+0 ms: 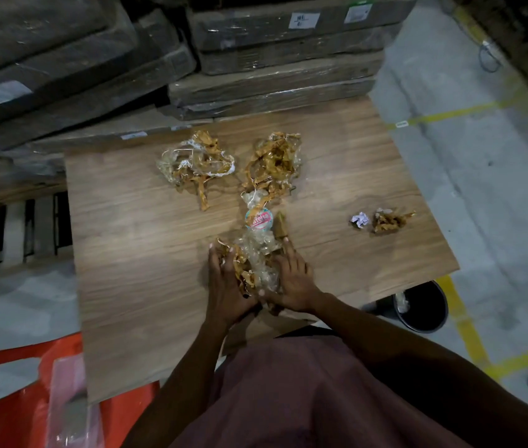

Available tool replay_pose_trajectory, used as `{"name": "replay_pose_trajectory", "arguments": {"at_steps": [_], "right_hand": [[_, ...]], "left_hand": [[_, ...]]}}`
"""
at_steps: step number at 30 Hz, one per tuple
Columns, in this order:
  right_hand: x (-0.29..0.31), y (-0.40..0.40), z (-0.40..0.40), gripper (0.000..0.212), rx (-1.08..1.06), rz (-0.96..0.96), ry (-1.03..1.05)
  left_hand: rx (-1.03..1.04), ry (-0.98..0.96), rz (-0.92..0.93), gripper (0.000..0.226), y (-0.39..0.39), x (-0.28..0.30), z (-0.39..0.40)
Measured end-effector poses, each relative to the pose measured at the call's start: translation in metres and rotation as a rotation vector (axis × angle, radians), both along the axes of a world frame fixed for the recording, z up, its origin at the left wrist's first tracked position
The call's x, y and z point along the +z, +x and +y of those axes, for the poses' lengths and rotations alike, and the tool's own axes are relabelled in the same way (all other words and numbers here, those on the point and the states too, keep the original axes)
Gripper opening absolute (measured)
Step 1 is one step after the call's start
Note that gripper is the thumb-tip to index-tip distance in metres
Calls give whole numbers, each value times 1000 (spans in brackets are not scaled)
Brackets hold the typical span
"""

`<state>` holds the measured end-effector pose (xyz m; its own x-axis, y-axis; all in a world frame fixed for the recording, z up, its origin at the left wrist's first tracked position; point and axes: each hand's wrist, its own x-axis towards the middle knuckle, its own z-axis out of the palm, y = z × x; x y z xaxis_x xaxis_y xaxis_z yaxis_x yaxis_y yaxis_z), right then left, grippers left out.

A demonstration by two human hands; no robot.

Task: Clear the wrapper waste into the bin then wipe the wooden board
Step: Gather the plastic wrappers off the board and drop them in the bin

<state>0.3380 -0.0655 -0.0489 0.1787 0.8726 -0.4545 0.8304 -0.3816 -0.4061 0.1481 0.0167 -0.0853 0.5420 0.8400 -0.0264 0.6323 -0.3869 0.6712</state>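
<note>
Both hands cup the nearest wrapper clump [254,263] on the wooden board [133,240], left hand [227,286] and right hand [295,286] pressed against its sides. Two more clumps (tape and clear film) lie beyond the fingertips: one [196,163] ahead-left, another [274,163] straight ahead. The black bin [424,307] stands just right of the right forearm.

Board [146,253]: mid-brown wood grain w/ paler streaks. Wrapper heaps [272,163]: clear film w/ tan-brown tape strips; far-left heap [196,161] also has white string. Round label [258,219]: white, red band, teal rim. Paper ball [360,219]: white. Bin [424,307]: black. Floor lines [463,321]: yellow on grey. Crate [14,399]: orange-red.
</note>
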Motion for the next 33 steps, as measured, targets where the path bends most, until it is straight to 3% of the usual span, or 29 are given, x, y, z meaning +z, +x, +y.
{"name": "replay_pose_trajectory", "arguments": {"at_steps": [5,10,14,20,22,26,28,33], "right_hand": [[6,-16,10,114,-53,133,38],[3,-42,16,110,-244,327,78],[7,-66,33,82,-310,532,180],[22,-89,59,30,-671,918,317],[24,-96,64,19,-767,967,326],[24,-108,70,30,-809,879,359],[34,-112,73,22,-809,852,431],[62,-123,79,16,-863,1018,593]], "left_hand": [[44,-4,-109,127,-4,2,-4],[-25,-195,-112,125,-10,11,1],[-28,-287,-212,114,-15,23,5],[138,-247,-390,90,-12,41,13],[152,-246,-474,82,-14,44,18],[242,-286,-643,60,-9,58,21],[331,-269,-696,50,-5,64,21],[414,-203,-822,40,1,80,27]]}}
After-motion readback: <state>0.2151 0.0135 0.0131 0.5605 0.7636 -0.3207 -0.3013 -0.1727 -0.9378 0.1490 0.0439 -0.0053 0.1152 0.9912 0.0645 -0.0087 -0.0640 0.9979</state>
